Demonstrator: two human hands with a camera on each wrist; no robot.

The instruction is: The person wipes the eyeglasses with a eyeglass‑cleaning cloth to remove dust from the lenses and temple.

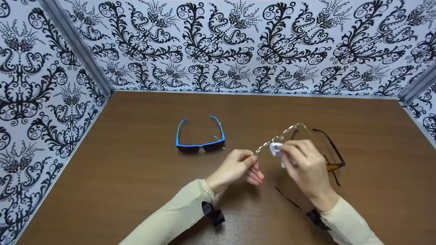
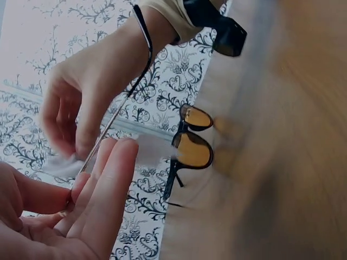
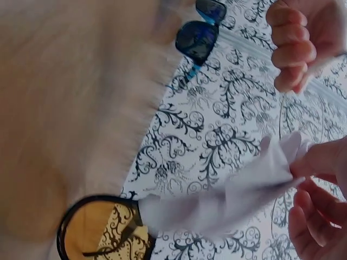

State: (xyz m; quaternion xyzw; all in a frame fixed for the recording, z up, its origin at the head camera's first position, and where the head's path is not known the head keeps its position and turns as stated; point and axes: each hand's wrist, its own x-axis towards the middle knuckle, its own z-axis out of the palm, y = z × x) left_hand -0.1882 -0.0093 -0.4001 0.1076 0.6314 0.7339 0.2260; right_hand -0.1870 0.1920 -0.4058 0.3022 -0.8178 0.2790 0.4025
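Thin-framed clear glasses [image 1: 289,129] are held up off the table, one end pinched between the thumb and fingers of my left hand [image 1: 238,167]. My right hand [image 1: 308,170] pinches a white cloth [image 1: 276,149] against the glasses. In the right wrist view the cloth [image 3: 217,208] hangs from the fingers of my right hand [image 3: 320,189], with my left hand [image 3: 303,43] above it. The left wrist view shows a dark-tipped temple [image 2: 143,70] crossing in front of my right hand [image 2: 89,92], near my left hand [image 2: 81,216].
Blue-framed sunglasses [image 1: 201,146] lie left of my hands on the brown table [image 1: 136,163]. Black-framed glasses with yellow lenses [image 1: 335,166] are on the table beyond my right hand. Patterned panels [image 1: 221,41] stand along the back and sides.
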